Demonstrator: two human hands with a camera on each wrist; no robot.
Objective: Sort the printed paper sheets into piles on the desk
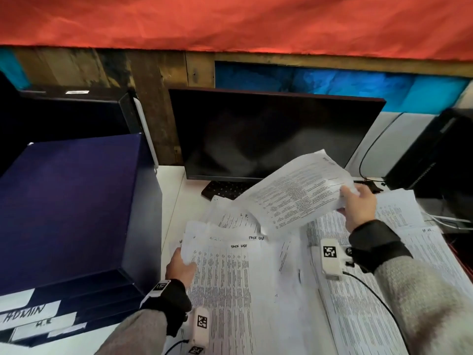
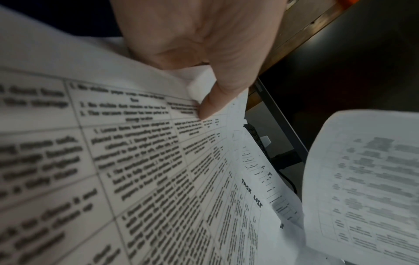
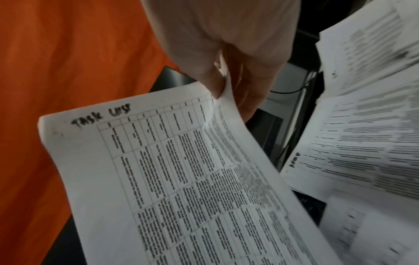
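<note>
The right hand [image 1: 359,206] pinched one white printed sheet headed "TASK LIST" [image 1: 294,193] by its right edge, aloft, its length trailing leftward toward the fanned stack of white printed sheets [image 1: 225,254]. The left hand [image 1: 180,265], nearer that stack, gripped its left edge on the white desk [image 1: 174,190].

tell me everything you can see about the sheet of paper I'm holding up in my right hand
The lifted sheet is white paper printed with a ruled table of small black text, too blurred to read. "TASK LIST" is handwritten in black marker at one corner, seen in the right wrist view. It is curved, held in the air in front of the monitor, above the papers on the desk. The right hand pinches its edge; nothing else touches it.
</note>
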